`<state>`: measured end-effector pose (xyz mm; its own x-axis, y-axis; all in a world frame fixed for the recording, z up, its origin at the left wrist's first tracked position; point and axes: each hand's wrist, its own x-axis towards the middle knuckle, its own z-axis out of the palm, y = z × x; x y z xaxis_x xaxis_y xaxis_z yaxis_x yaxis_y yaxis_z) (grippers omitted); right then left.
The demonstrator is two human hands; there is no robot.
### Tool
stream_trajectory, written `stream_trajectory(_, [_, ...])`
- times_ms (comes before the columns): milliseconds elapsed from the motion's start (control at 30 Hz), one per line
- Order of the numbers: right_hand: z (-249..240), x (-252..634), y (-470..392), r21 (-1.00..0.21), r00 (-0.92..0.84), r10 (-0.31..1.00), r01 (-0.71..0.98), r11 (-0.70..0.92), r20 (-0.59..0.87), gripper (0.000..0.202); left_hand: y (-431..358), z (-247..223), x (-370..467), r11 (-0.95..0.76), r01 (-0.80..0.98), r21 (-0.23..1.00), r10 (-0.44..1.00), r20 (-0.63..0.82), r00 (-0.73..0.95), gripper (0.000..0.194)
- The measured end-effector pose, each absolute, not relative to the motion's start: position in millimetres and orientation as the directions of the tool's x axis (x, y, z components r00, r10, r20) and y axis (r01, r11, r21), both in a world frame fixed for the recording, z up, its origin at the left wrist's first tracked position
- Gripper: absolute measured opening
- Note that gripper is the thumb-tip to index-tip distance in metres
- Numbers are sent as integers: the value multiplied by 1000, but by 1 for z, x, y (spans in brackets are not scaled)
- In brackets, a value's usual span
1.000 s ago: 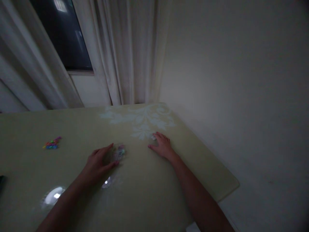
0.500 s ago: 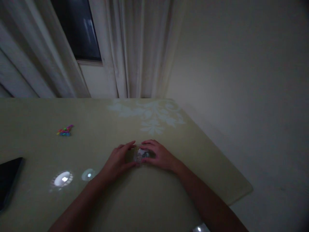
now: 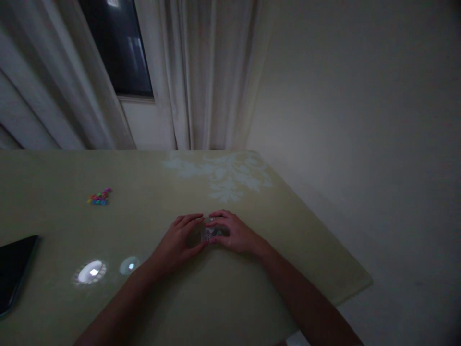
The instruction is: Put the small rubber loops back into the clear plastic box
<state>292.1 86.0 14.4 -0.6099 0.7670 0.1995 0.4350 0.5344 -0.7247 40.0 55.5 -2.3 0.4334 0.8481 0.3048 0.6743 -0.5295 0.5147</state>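
A small clear packet (image 3: 212,233) with dark and pale marks lies on the table between my hands. My left hand (image 3: 183,235) curves around its left side, thumb and fingers touching its edge. From the right, my right hand (image 3: 232,231) has its fingers over the upper edge and its thumb at the lower edge. The fingers partly cover the packet, and its contents are too small to make out.
A pile of small colourful pieces (image 3: 100,197) lies on the table (image 3: 144,178) at the left. A dark tablet or phone (image 3: 16,269) rests at the left edge. A pale object (image 3: 297,339) shows beside my right forearm.
My left fingers have moved slightly right, closer to my right fingers, and cover more of the packet's upper edge. The view has shifted slightly.
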Motion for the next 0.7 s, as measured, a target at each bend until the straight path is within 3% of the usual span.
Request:
stream_trajectory(100, [8,321,111,-654,-507,833,556,513,222,40,56,-6,40,-527,704,476,850,289,441,63])
stream_trajectory(167, [3,349,131,-593,-234,934,723,353,271,32,56,-9,40,-529,715,457,849,286,445,64])
stream_trajectory(233, [-2,373,148,-578,-100,947,771,267,305,37,58,-11,41,-542,716,440,840,290,458,58])
stream_trajectory(367, [-3,377,152,-548,-5,937,810,209,350,42,59,-10,46,-600,684,416,800,311,513,42])
stream_trajectory(467, [5,340,129,-522,-106,920,796,305,377,45,57,-7,50,-662,632,403,749,335,571,43])
stream_trajectory(567, [14,293,91,-515,-514,782,590,621,353,57,54,-8,52,-696,591,408,716,326,617,39])
stream_trajectory(633, [16,268,69,-550,-740,613,401,732,277,71,54,-11,51,-703,574,420,705,305,641,29])
stream_trajectory(700, [16,255,57,-585,-737,620,387,713,269,90,54,-14,51,-702,569,427,703,293,648,23])
